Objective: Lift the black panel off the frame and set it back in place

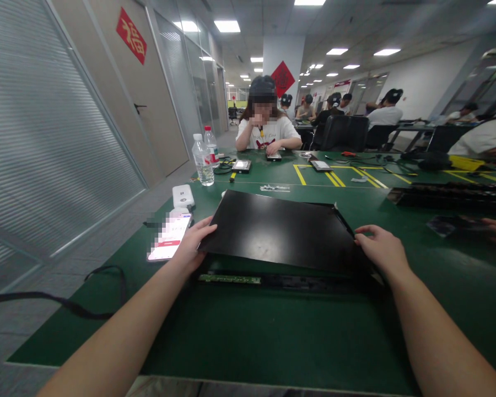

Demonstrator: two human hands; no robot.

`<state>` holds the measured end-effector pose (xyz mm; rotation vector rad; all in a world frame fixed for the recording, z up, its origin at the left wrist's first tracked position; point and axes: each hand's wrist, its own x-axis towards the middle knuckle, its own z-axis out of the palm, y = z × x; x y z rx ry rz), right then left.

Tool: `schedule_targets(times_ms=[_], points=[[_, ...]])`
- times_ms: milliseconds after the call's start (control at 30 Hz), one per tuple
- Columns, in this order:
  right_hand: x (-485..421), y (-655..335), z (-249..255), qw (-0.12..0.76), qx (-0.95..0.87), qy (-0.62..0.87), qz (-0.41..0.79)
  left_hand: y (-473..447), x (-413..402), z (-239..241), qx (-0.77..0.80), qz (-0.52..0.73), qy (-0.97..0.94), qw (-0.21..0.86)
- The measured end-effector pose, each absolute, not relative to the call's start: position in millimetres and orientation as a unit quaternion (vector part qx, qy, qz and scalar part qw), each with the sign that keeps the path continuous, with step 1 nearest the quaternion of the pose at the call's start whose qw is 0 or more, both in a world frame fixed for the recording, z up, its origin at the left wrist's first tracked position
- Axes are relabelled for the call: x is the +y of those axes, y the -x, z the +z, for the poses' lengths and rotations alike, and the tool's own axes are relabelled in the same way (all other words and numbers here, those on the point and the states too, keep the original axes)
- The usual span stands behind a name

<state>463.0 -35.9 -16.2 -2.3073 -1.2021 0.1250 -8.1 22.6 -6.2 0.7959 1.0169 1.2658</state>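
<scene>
Bare forearms (119, 325); black panel (273, 229) between left fingers (206, 228), tight on its edge, and right fingers (368, 229), apparently likewise.

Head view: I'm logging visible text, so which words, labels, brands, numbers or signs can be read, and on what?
"福": red door sign.
Red pillar sign: marking too dark to read.
White shirt: lettering too blurred.
Phone screen: text too blurred.
Bottle label: too small.
Drive labels: too small.
Black panel: no text visible.

1 head view from close above the green table (273, 336), forward and down across its top.
</scene>
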Motion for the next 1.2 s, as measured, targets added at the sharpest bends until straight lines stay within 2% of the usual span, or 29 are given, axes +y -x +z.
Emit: schedule_targets(times_ms=[733,1200], points=[[-35.8,-466.7,-15.6,0.218,-0.463,0.858,0.036,1.5,17.5,1.8,0.471,0.551,-0.330,0.605],[-31.4,-477.6,-23.2,0.242,-0.451,0.857,0.059,1.8,21.9,-2.6,0.468,0.558,-0.315,0.608]])
